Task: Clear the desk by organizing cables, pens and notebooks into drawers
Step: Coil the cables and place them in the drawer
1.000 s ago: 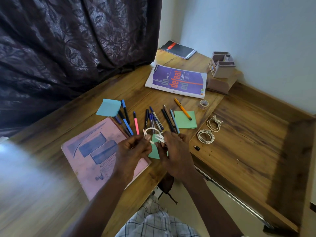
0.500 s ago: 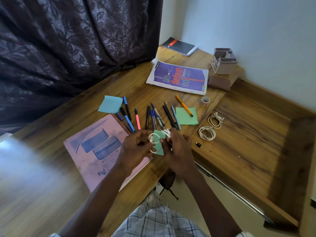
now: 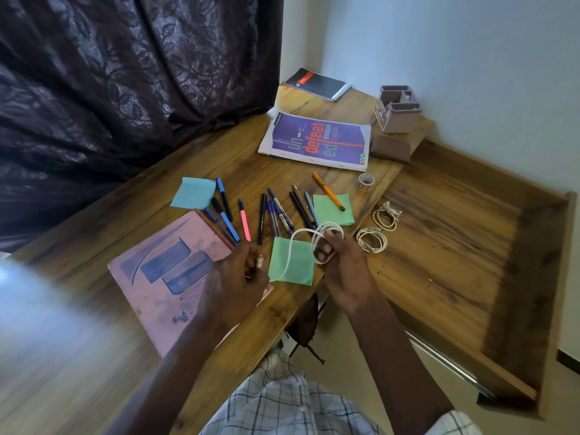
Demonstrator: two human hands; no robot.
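1. The right hand is closed on a white cable. Several turns are wound round its curled fingers, which works as a spool to keep the loops even and stop them springing apart.
2. The left hand is motion-blurred. Its fingertips appear to pinch the cable's free end, where a small white plug shows. The slack arcs up from the coil and runs back across a green sticky note toward that hand. I judge it is feeding the tail in taut.
3. Both hands hover above the desk at its near edge, just beside the open drawer. A finished coil would have a short way to go.
4. The drawer is pulled out on the right and holds two coiled cables, one nearer and one farther. They lie close together near its left side.
5. The pens lie fanned on the desk, not yet put away. The pink notebook and purple notebook are also on the desk.
6. A desk organiser stands by the wall. What its compartments hold cannot be told.
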